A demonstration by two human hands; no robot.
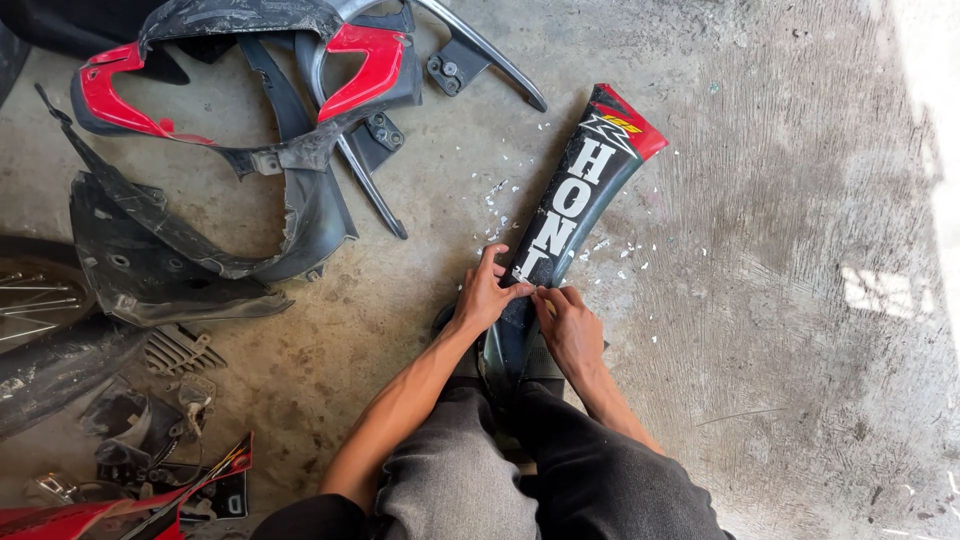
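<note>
A long black motorcycle body panel (575,195) with white lettering and a red tip lies on the concrete floor, its near end between my knees. My left hand (485,295) presses on the panel's left edge, fingertips on the white sticker. Close beside it, my right hand (570,325) pinches at the sticker's lower end with thumb and fingers. Small white sticker flakes (625,250) lie scattered around the panel.
A heap of black and red motorcycle fairing pieces (250,130) lies at the upper left. A wheel with spokes (30,300) shows at the left edge. More red and black parts (150,480) sit at the lower left. Bare concrete (800,300) spreads to the right.
</note>
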